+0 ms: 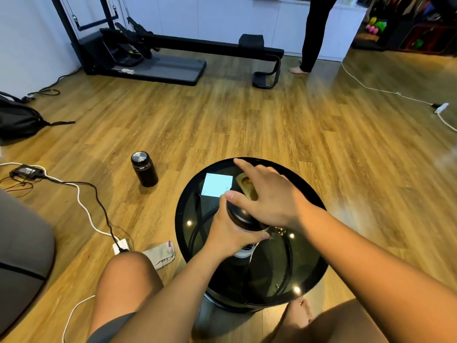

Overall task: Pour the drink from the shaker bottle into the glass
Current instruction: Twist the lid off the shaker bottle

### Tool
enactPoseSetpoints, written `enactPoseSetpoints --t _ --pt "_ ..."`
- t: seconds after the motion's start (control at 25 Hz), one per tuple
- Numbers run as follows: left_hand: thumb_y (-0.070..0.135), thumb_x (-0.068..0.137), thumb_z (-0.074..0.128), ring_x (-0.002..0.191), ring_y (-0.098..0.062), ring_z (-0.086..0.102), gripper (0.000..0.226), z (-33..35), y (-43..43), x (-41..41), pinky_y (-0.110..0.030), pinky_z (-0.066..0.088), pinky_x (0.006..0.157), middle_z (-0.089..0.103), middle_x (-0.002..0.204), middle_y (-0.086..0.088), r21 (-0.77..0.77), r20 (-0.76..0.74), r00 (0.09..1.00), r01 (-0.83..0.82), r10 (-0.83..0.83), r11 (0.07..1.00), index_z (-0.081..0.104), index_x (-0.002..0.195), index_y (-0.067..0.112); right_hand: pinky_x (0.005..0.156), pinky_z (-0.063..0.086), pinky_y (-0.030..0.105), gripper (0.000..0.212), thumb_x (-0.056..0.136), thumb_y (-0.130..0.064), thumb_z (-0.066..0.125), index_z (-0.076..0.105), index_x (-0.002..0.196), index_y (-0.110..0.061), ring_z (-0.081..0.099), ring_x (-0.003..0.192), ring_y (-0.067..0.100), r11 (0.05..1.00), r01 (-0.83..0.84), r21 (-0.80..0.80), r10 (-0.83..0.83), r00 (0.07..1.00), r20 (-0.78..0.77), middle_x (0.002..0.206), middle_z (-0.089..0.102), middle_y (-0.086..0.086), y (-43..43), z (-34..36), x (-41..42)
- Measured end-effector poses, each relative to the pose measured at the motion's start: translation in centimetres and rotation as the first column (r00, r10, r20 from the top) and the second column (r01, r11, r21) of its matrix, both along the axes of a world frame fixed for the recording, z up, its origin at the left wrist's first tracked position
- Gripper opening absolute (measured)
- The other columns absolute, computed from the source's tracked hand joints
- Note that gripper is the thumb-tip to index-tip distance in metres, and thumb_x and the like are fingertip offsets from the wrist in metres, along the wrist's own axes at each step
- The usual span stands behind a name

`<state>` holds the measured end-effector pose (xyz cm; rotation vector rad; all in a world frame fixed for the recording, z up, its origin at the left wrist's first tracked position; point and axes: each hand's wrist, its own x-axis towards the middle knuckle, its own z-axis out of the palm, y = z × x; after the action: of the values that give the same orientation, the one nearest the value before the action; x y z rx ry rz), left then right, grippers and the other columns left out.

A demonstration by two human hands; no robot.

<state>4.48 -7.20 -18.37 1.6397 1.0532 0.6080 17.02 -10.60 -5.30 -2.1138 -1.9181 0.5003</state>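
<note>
Black shaker (241,217) in L grip (228,235), R grip (269,197) atop

A round black glass table (272,273) stands on a wooden floor (247,120). On its far side lies a white square of paper (217,184), and just right of that a tan object (243,181), half hidden. A clear glass (278,230) shows near the table's middle. Whether the shaker bottle (241,219) rests on the top cannot be told. On the floor, a black flask (144,169) stands upright left of the table. A grey cloth (162,254) lies just beside its left edge, with a white power strip (121,246) further left. An exercise machine (173,53) sits well beyond the table.
</note>
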Motion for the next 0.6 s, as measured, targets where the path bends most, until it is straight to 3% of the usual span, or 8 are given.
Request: enactPoseSetpoints --t 0.08,0.16,0.2,0.28,0.36,0.48,0.52,0.6 --pt "0.039 0.052 0.101 0.107 -0.006 0.070 0.093 -0.1 0.0 0.1 -0.020 0.058 0.091 0.071 0.112 0.008 -0.001 -0.012 1.000 0.006 -0.006 1.000 0.044 0.125 0.028 0.112 0.035 0.049 0.094 0.078 -0.081 0.038 0.015 0.157 -0.037 0.040 0.140 0.024 0.999 -0.046 -0.025 0.044 0.997 -0.057 0.150 0.048 0.004 0.3 0.3 0.1" --pt "0.027 0.060 0.102 0.104 0.005 0.062 0.100 0.3 0.0 0.1 -0.002 0.046 0.081 0.062 0.109 0.019 -0.025 0.006 0.999 0.032 -0.032 0.999 0.031 0.131 0.033 0.108 0.039 0.049 0.102 0.072 -0.084 0.046 0.009 0.157 -0.040 0.041 0.136 0.026 0.996 -0.042 -0.083 0.055 0.987 0.154 0.152 0.042 0.000 0.1 0.2 0.5" --pt "0.023 0.063 0.101 0.103 0.010 0.056 0.110 0.4 -0.1 0.0 -0.001 0.043 0.078 0.055 0.109 0.026 -0.045 0.020 0.999 0.036 -0.035 0.998 0.025 0.141 0.033 0.102 0.043 0.047 0.109 0.069 -0.084 0.053 0.005 0.157 -0.041 0.044 0.131 0.028 0.991 -0.033 -0.133 0.065 0.967 0.247 0.151 0.040 0.000 -0.1 -0.1 0.5" --pt "0.025 0.061 0.102 0.112 0.004 0.057 0.112 0.6 -0.1 -0.1 -0.008 0.045 0.088 0.052 0.117 0.027 -0.029 0.033 0.999 0.039 -0.038 0.999 0.025 0.142 0.035 0.095 0.048 0.042 0.118 0.065 -0.077 0.064 0.000 0.157 -0.042 0.050 0.122 0.029 0.985 -0.070 -0.156 0.117 0.942 0.314 0.149 0.040 0.002 -0.5 -0.5 0.4" --pt "0.026 0.055 0.104 0.120 -0.008 0.063 0.107 0.4 0.0 -0.1 -0.026 0.054 0.099 0.061 0.127 0.016 0.023 0.013 1.000 0.022 -0.023 0.999 0.033 0.135 0.039 0.101 0.044 0.044 0.118 0.064 -0.061 0.071 0.000 0.157 -0.043 0.049 0.126 0.029 0.979 -0.175 -0.105 0.198 0.938 0.283 0.152 0.040 0.002 -0.3 -0.4 0.7" --pt "0.024 0.054 0.105 0.118 -0.006 0.065 0.101 0.3 0.0 0.0 -0.029 0.056 0.100 0.065 0.127 0.011 0.035 0.019 1.000 -0.011 0.010 0.999 0.037 0.125 0.048 0.118 0.023 0.057 0.120 0.063 -0.056 0.075 0.000 0.155 -0.046 0.023 0.147 0.024 0.961 -0.214 -0.173 0.246 0.949 0.196 0.160 0.029 -0.006 -0.4 0.6 1.4" --pt "0.026 0.054 0.104 0.117 -0.005 0.066 0.100 0.2 0.0 0.0 -0.030 0.056 0.101 0.066 0.126 0.011 0.029 0.023 1.000 -0.009 0.008 1.000 0.038 0.126 0.047 0.117 0.023 0.059 0.112 0.068 -0.067 0.068 0.002 0.156 -0.045 0.020 0.148 0.024 0.972 -0.170 -0.162 0.204 0.952 0.226 0.161 0.028 -0.004 -0.5 0.8 1.3" --pt "0.032 0.052 0.103 0.116 -0.005 0.067 0.102 0.3 0.0 0.0 -0.034 0.058 0.101 0.068 0.124 0.010 0.029 0.021 1.000 0.002 -0.003 1.000 0.041 0.133 0.035 0.107 0.036 0.053 0.089 0.080 -0.083 0.035 0.021 0.155 -0.037 0.035 0.139 0.030 0.998 0.010 -0.062 0.015 0.923 0.385 0.151 0.040 0.007 -0.4 0.8 0.4"
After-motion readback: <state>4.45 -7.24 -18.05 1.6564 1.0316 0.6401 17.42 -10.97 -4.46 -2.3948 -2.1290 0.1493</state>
